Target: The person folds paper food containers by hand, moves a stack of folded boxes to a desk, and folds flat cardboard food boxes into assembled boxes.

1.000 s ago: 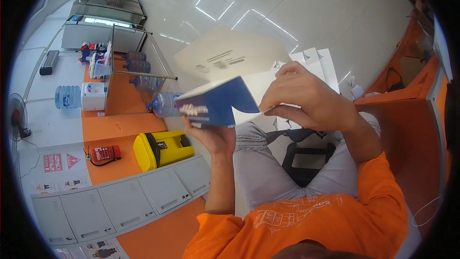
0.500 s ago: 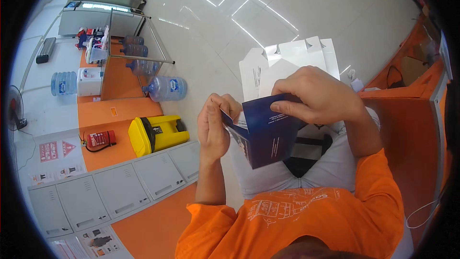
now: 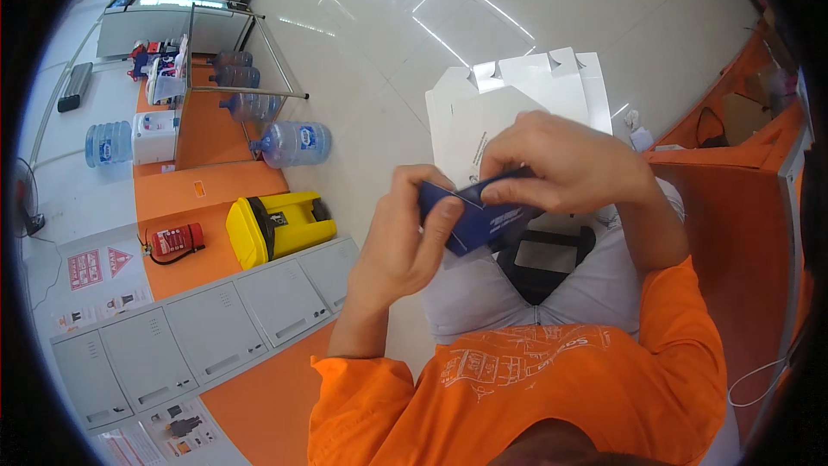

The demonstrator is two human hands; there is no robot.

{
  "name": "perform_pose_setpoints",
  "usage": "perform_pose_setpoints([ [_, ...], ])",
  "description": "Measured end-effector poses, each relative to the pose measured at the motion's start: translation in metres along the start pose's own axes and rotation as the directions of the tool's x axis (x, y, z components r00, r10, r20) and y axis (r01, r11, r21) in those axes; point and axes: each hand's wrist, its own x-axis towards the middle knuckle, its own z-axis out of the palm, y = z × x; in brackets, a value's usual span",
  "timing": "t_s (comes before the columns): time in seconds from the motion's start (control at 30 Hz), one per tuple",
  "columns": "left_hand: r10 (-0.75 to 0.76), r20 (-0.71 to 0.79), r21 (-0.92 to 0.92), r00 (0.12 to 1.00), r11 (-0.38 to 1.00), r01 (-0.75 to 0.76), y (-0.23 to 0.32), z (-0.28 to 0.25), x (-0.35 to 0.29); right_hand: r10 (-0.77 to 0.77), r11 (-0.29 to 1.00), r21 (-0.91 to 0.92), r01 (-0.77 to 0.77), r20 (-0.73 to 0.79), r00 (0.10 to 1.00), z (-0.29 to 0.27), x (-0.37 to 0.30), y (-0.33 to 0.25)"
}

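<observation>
A dark blue cardboard box (image 3: 489, 226) with pale printing is between my two hands, tilted over my lap. My left hand (image 3: 390, 246) grips its left end, with the thumb on the near face and the fingers behind. My right hand (image 3: 565, 164) pinches the upper edge near a flap, its fingers partly hiding the box. Whether the end is fully closed cannot be made out. Beyond my hands lie flat white carton sheets (image 3: 450, 125) with notched tabs, partly covered by my right hand. Below the box, between my legs, a black object (image 3: 523, 276) with a pale panel shows.
An orange cabinet (image 3: 733, 242) stands close on my right. Grey lockers (image 3: 211, 325), a yellow bin (image 3: 293, 229) and a red fire extinguisher (image 3: 177, 240) line the left wall. Large water bottles (image 3: 296, 145) lie by a metal-framed table. A small white object (image 3: 640, 135) sits beside the sheets.
The box has turned and tipped, and its open end now looks folded over. My left hand has shifted its grip, thumb now on the near face. My right fingers have moved slightly left along the edge.
</observation>
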Motion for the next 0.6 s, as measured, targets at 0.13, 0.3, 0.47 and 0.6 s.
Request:
perform_pose_setpoints([
  [0.13,-0.168,0.132,0.056,0.977,0.985,0.162,0.004,0.003,-0.002,-0.018,0.98,0.2,0.007,0.057,0.998,0.013,0.006,-0.004],
  [0.3,-0.115,0.017,0.087,0.993,0.99,0.114,-0.004,0.005,-0.014,-0.038,0.968,0.249,0.034,0.014,0.999,0.014,0.009,-0.003],
  [0.47,-0.156,-0.145,0.103,0.977,0.98,0.172,-0.005,0.008,-0.026,-0.08,0.948,0.316,0.036,0.128,0.989,0.012,0.007,0.004],
  [0.6,-0.155,-0.086,0.203,0.984,0.964,0.17,0.009,0.008,-0.029,-0.044,0.91,0.415,-0.006,0.111,0.993,0.025,0.009,0.001],
])
